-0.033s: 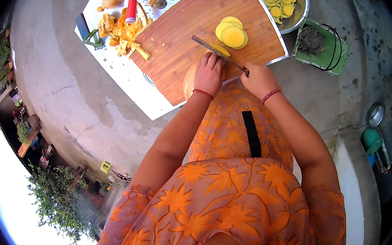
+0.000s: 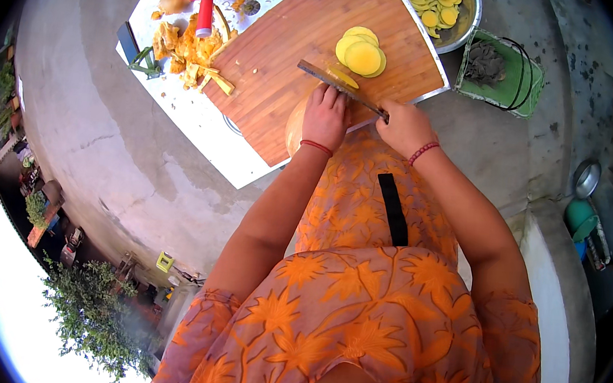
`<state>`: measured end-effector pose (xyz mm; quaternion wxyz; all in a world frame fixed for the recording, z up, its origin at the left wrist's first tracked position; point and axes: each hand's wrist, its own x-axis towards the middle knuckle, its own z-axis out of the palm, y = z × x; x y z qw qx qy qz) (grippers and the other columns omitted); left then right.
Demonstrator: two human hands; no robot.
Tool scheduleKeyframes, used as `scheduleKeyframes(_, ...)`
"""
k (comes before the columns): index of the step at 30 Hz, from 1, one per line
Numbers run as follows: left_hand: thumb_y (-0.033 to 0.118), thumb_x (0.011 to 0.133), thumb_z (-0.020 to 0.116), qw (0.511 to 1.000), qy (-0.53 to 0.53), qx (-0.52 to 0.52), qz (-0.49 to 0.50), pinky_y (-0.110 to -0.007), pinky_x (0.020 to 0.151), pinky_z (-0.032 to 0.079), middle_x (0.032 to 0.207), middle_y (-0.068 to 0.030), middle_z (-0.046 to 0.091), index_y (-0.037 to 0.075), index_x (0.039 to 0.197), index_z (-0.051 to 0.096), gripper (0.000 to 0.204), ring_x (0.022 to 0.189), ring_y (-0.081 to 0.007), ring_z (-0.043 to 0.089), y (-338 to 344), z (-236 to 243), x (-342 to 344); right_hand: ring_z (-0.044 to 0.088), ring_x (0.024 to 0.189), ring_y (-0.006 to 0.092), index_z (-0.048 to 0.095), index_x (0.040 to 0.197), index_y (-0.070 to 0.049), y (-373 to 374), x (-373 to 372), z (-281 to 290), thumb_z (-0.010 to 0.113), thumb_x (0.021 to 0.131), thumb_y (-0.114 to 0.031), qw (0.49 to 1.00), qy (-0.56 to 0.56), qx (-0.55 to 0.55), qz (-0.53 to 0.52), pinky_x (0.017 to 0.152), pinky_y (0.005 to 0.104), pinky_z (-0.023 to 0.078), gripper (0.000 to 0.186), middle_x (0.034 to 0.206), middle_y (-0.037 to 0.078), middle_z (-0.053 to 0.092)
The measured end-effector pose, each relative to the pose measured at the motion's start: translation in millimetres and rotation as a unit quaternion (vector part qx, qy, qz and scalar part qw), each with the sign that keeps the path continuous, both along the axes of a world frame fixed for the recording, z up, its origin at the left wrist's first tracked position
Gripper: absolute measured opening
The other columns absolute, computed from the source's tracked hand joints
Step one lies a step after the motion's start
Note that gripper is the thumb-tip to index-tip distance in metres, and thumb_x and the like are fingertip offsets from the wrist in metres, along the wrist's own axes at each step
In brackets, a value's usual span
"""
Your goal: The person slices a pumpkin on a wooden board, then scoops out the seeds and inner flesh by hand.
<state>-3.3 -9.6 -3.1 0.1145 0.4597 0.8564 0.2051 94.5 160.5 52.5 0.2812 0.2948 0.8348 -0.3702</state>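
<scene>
My right hand (image 2: pixel 407 129) is closed round the handle of a kitchen knife (image 2: pixel 324 75), its dark blade seen nearly edge-on and slanting up to the left. Below the blade, my left hand (image 2: pixel 326 119) grips a pale orange squash (image 2: pixel 295 126), with the fingertips close to the blade; hand and wrist hide much of it. A thin yellow slice (image 2: pixel 347 79) lies against the blade's far side. Farther out, several round yellow slices (image 2: pixel 362 58) overlap on the wooden cutting board (image 2: pixel 291 30).
Orange squash scraps (image 2: pixel 191 46) lie left of the board, below a red-handled strainer (image 2: pixel 204 18) full of more. A metal bowl (image 2: pixel 469 27) of yellow slices stands at the far right, next to a green container (image 2: pixel 509 89) holding a grey cloth-like bundle (image 2: pixel 485 63).
</scene>
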Motion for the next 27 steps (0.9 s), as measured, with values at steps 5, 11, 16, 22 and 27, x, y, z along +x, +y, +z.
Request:
scheduleKeyframes(5, 0.010, 0.079, 0.065, 0.999, 0.004, -0.047, -0.015, -0.042, 0.101, 0.046, 0.117, -0.0121, 0.060, 0.000, 0.108, 0.068, 0.031, 0.116, -0.0326, 0.053, -3, -4, 0, 0.069, 0.091, 0.0377, 0.067, 0.105, -0.006, -3, 1, 9, 0.064, 0.087, -0.024, 1.000, 0.006, -0.004, 0.003, 0.080, 0.0484, 0.055, 0.026, 0.093, 0.020, 0.072)
scheduleKeyframes(11, 0.007, 0.078, 0.067, 1.000, 0.011, -0.003, -0.020, -0.045, 0.096, 0.047, 0.115, -0.0163, 0.059, -0.001, 0.103, 0.066, 0.026, 0.113, -0.0366, 0.054, -3, -6, -2, 0.067, 0.095, 0.0403, 0.067, 0.103, -0.003, -4, -8, 5, 0.061, 0.086, -0.019, 0.999, -0.030, -0.008, -0.010, 0.085, 0.0486, 0.054, 0.025, 0.098, 0.022, 0.070)
scheduleKeyframes(16, 0.008, 0.076, 0.067, 1.000, -0.006, -0.013, -0.013, -0.044, 0.098, 0.047, 0.118, -0.0143, 0.058, -0.001, 0.107, 0.064, 0.032, 0.115, -0.0345, 0.053, -3, -7, -2, 0.067, 0.093, 0.0417, 0.066, 0.105, -0.004, -13, -31, -21, 0.063, 0.086, -0.020, 0.999, -0.045, 0.003, 0.003, 0.083, 0.0502, 0.054, 0.025, 0.095, 0.023, 0.070)
scheduleKeyframes(22, 0.006, 0.076, 0.066, 0.999, -0.029, -0.015, -0.005, -0.044, 0.100, 0.046, 0.120, -0.0115, 0.058, 0.001, 0.112, 0.064, 0.036, 0.115, -0.0321, 0.052, 5, 2, -5, 0.067, 0.086, 0.0427, 0.067, 0.101, -0.006, -11, -17, -80, 0.065, 0.085, -0.021, 0.999, 0.036, 0.012, 0.002, 0.079, 0.0510, 0.055, 0.022, 0.089, 0.024, 0.070)
scheduleKeyframes(27, 0.007, 0.078, 0.066, 1.000, -0.024, -0.010, -0.014, -0.043, 0.098, 0.047, 0.121, -0.0101, 0.059, 0.003, 0.111, 0.066, 0.034, 0.114, -0.0312, 0.053, 1, 2, -11, 0.068, 0.083, 0.0421, 0.067, 0.098, -0.006, -11, -23, -49, 0.064, 0.085, -0.022, 0.998, 0.033, 0.031, -0.032, 0.075, 0.0514, 0.055, 0.021, 0.085, 0.023, 0.070)
